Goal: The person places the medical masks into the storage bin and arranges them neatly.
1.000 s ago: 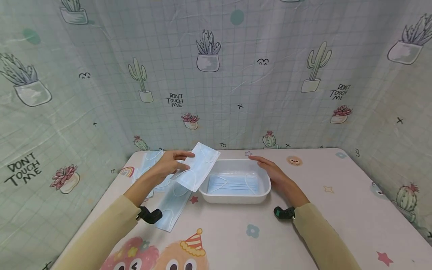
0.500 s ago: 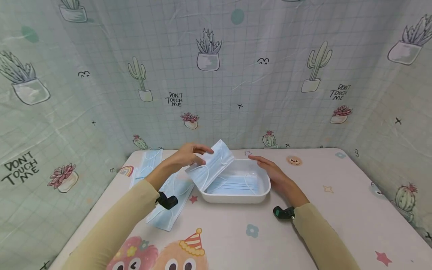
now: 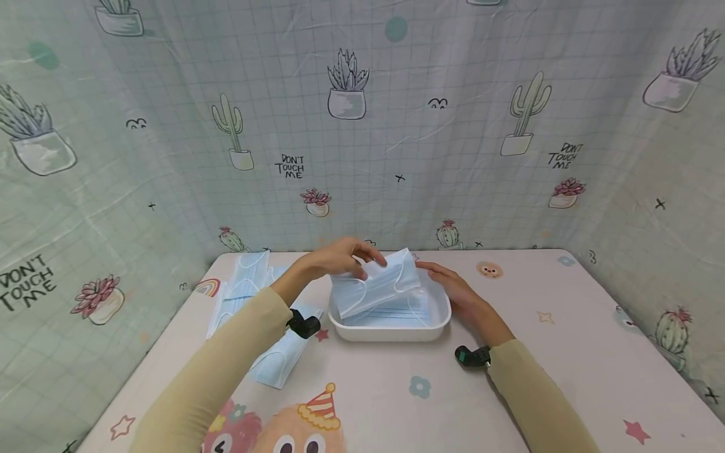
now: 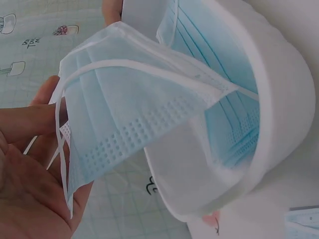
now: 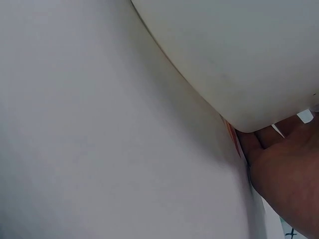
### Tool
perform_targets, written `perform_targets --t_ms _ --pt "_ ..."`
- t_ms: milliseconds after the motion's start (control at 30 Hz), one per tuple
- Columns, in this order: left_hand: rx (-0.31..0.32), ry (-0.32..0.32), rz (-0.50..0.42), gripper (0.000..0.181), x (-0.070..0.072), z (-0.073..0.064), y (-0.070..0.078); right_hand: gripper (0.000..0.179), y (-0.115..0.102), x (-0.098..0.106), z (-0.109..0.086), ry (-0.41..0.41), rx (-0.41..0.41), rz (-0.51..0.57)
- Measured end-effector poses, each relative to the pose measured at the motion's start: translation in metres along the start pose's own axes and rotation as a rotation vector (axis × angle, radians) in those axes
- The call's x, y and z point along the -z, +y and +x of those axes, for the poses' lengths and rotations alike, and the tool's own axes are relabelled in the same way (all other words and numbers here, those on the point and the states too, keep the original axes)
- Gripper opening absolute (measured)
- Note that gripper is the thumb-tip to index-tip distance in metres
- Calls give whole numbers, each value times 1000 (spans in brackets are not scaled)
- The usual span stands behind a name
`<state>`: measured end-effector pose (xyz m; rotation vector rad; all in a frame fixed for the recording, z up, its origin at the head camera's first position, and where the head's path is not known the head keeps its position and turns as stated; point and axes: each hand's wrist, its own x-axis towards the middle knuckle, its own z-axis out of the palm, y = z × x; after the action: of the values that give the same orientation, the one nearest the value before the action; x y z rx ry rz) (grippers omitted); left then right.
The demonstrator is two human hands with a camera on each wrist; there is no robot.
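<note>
In the head view, one mask [image 3: 381, 287] is pinched in the left hand [image 3: 338, 257] and held tilted over the white container [image 3: 391, 334], in which another mask [image 3: 399, 313] is seen lying pleated. The right hand [image 3: 463, 294] is laid, fingers extended, against the container's right end, seemingly to steady it. Loose masks [image 3: 279, 362] are spread on the bench [image 3: 487, 402] to the left. The step in hand is judged to be placing; lowering, levelling and release seem called for.

In the left wrist view, a slack ear loop [image 4: 117, 63], which might snag on the fingers, and a dotted band [image 4: 132, 142] are revealed.

In the right wrist view, only the container's outer wall [image 5: 239, 64] is shown closely, fingertips hidden behind it.
</note>
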<state>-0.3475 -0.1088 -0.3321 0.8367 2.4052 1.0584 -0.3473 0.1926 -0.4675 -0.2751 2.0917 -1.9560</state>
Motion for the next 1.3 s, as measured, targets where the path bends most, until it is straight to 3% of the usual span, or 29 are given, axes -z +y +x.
perform_targets --t_ms 233,533,800,1000,1300 --pt "-24 -106 79 43 -10 16 10 47 1 0 0 27 -50 17" --pt "-29 -251 111 45 -24 32 10 45 3 2 -1 3 -3 -34" --pt "-41 -327 107 47 -35 44 4 45 4 2 1 -9 11 -17" --pt "-13 -333 144 44 -42 54 -4 45 5 3 2 -7 23 -23" --pt "-11 -275 284 50 -47 56 -10 45 7 2 2 -6 30 -25"
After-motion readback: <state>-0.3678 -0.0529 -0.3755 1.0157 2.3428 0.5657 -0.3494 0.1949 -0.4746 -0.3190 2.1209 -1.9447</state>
